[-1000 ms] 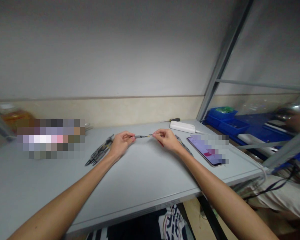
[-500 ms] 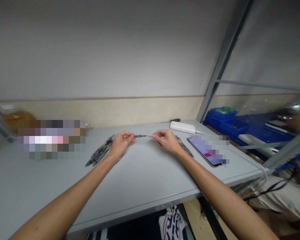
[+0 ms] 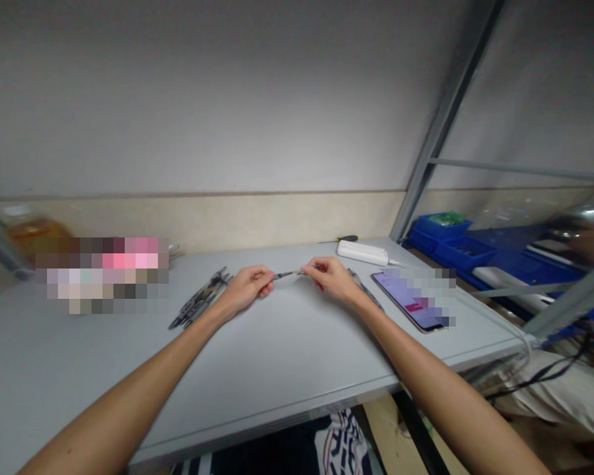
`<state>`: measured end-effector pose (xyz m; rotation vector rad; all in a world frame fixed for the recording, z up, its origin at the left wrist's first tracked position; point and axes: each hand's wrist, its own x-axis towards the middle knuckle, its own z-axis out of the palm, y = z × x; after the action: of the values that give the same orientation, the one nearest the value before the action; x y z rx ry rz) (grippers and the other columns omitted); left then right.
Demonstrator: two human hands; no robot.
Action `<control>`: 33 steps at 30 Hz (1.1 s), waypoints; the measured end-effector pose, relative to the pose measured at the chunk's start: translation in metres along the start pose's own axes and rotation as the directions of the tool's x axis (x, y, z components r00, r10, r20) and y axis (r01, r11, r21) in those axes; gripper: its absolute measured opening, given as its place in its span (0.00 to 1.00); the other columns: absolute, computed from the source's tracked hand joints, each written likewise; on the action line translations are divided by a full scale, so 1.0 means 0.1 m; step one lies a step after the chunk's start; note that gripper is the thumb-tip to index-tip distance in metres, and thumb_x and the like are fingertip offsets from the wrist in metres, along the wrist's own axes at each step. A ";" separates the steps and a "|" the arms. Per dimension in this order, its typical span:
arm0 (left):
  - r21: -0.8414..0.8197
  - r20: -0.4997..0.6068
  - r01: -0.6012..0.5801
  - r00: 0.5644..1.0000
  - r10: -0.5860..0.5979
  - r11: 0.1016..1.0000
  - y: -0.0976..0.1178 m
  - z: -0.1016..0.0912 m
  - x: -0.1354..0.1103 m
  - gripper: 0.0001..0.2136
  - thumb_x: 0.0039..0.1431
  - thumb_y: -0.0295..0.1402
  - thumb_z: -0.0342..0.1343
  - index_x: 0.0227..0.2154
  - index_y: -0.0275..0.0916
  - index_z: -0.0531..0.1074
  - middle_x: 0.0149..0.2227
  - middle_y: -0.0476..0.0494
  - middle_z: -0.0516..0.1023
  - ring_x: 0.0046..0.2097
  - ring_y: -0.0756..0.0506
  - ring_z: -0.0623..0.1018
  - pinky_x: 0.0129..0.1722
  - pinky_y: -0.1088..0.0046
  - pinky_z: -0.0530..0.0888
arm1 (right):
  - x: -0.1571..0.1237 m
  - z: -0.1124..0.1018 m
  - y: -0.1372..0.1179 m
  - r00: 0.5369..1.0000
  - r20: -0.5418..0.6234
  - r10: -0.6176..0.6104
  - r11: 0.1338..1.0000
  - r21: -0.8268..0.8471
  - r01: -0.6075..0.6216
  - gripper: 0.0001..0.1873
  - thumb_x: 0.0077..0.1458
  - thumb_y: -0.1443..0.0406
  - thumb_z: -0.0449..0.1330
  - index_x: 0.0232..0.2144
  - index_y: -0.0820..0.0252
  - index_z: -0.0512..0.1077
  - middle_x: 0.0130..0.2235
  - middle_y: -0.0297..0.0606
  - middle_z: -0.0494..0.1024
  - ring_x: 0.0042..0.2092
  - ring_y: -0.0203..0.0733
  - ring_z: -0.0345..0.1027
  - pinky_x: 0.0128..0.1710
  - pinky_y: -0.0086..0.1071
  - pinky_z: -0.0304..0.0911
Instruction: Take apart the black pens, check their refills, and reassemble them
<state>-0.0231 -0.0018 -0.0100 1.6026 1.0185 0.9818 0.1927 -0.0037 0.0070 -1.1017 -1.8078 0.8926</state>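
Pinched in the fingers of my left hand (image 3: 250,289) is a slim dark pen-like piece (image 3: 284,275) that points right. My right hand (image 3: 330,276) is closed around another thin rod-like piece (image 3: 318,266), mostly covered by the fingers. Between the hands the two pieces meet or nearly meet at a small yellowish spot; whether they touch I cannot tell. Beside my left wrist lies a pile of dark pen-like pieces (image 3: 197,305). More dark pieces (image 3: 365,289) lie behind my right wrist, partly hidden by it.
A phone (image 3: 408,300) lies right of my right forearm. Behind it are a white power strip (image 3: 361,253) and a screwdriver (image 3: 347,238). At the left stands a bottle of amber liquid (image 3: 37,234) near a blurred-out area. Blue bins (image 3: 462,251) and a person's hand are beyond the metal post.
My left hand has shifted slightly right and down, and its dark piece now tilts up toward the right. The right hand has hardly moved.
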 end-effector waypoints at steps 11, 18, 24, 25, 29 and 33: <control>0.177 -0.083 -0.083 0.992 0.099 0.981 0.03 0.19 -0.07 0.16 0.53 0.42 0.49 0.17 0.38 0.65 0.14 0.54 0.58 0.19 0.53 0.59 0.21 0.76 0.54 | 0.00 0.03 0.00 0.980 -0.183 -0.084 0.996 0.024 0.090 0.18 0.48 0.53 0.58 0.19 0.62 0.68 0.15 0.28 0.61 0.20 0.31 0.53 0.21 0.27 0.49; 0.731 -0.193 -0.181 0.870 0.455 0.658 0.16 0.26 -0.11 0.11 0.57 0.32 0.46 0.26 0.37 0.73 0.25 0.44 0.74 0.28 0.47 0.70 0.31 0.72 0.63 | 0.03 0.10 0.05 0.979 -0.107 0.174 0.887 0.449 -0.108 0.19 0.41 0.51 0.62 0.18 0.63 0.67 0.14 0.25 0.56 0.16 0.28 0.47 0.17 0.26 0.45; 0.828 -0.140 -0.217 0.813 0.565 0.518 0.12 0.25 -0.08 0.12 0.58 0.30 0.45 0.27 0.37 0.73 0.26 0.42 0.75 0.31 0.45 0.72 0.34 0.70 0.65 | 0.02 0.13 0.03 0.962 -0.056 0.267 0.795 0.577 -0.187 0.19 0.39 0.52 0.64 0.19 0.63 0.67 0.13 0.24 0.55 0.16 0.27 0.45 0.15 0.26 0.43; 0.833 -0.133 -0.224 0.807 0.575 0.506 0.11 0.25 -0.08 0.12 0.58 0.30 0.45 0.27 0.37 0.73 0.26 0.42 0.75 0.32 0.45 0.72 0.35 0.70 0.65 | 0.02 0.13 0.03 0.961 -0.048 0.272 0.788 0.584 -0.193 0.19 0.39 0.52 0.64 0.19 0.63 0.68 0.13 0.24 0.54 0.16 0.27 0.45 0.15 0.26 0.43; 0.840 -0.100 -0.257 0.792 0.602 0.478 0.10 0.25 -0.08 0.11 0.59 0.29 0.45 0.28 0.36 0.73 0.27 0.41 0.75 0.33 0.44 0.71 0.36 0.68 0.66 | 0.01 0.13 0.02 0.959 -0.032 0.280 0.769 0.606 -0.204 0.19 0.39 0.53 0.64 0.19 0.63 0.68 0.12 0.23 0.52 0.15 0.27 0.44 0.15 0.26 0.43; 0.844 -0.076 -0.274 0.790 0.608 0.461 0.12 0.23 -0.10 0.11 0.59 0.28 0.44 0.28 0.35 0.72 0.28 0.40 0.75 0.34 0.44 0.71 0.36 0.68 0.66 | 0.00 0.15 0.02 0.955 -0.033 0.294 0.751 0.626 -0.210 0.19 0.38 0.53 0.65 0.18 0.63 0.68 0.11 0.23 0.52 0.15 0.27 0.44 0.15 0.27 0.43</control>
<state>-0.0023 -0.0200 -0.0042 2.6385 1.4687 1.3204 0.1795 -0.0053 -0.0012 -0.9449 -1.1230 1.4162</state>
